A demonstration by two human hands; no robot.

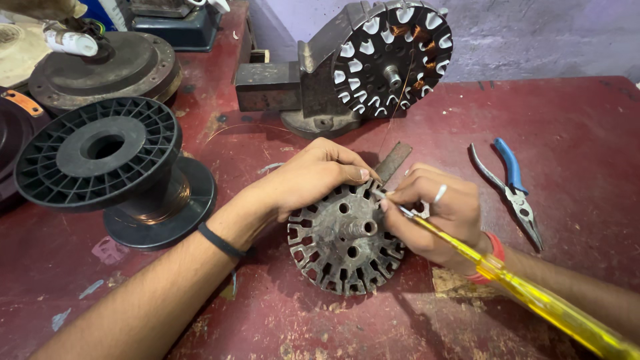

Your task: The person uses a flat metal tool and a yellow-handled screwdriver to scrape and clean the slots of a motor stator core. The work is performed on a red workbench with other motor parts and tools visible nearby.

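A rusty round slotted stator core (341,248) lies flat on the dark red workbench (573,140). My left hand (313,175) rests on its upper rim, fingers curled, pressing near a slot. My right hand (443,212) grips a screwdriver with a clear yellow handle (533,299); its metal tip (387,198) meets the core's upper right slots, next to my left fingertips. A flat metal strip (393,161) lies just behind the hands.
A second stator (392,57) with white slot liners and copper wire is clamped in a grey vise (293,87) at the back. A black spool of copper wire (110,167) stands at left. Blue-handled pliers (513,190) lie at right. Round motor housings (100,67) sit far left.
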